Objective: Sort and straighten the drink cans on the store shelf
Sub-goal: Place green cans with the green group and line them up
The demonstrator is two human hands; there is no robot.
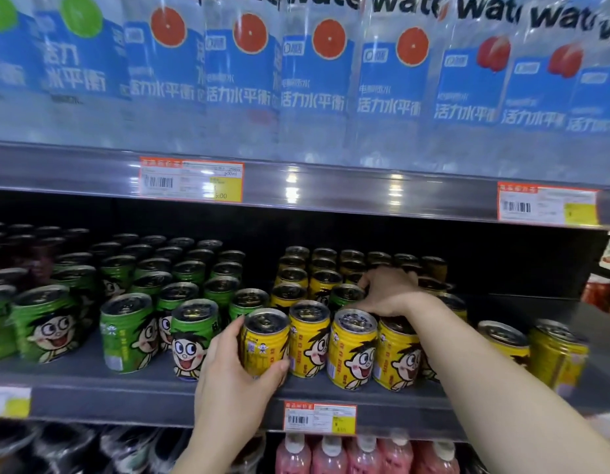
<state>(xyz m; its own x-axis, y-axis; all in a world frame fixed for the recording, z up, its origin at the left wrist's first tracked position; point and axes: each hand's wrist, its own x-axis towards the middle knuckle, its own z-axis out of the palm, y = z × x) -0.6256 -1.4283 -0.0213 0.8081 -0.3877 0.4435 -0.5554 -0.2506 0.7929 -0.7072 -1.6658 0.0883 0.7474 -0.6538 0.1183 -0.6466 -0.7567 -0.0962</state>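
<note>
Head view shows the left hand (235, 367) wrapped around a yellow can (264, 343) at the front edge of the middle shelf (91, 381), just beside the green cans (126, 331); the right hand (387, 292) reaches further back, its fingers curled down over a green-topped can (346, 295) standing among the yellow cans (353, 350); whether it truly grips that can I cannot tell

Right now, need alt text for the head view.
A person's left hand grips a yellow can at the shelf front while the right hand reaches over yellow cans behind; green cans stand left, water bottles above.
</note>
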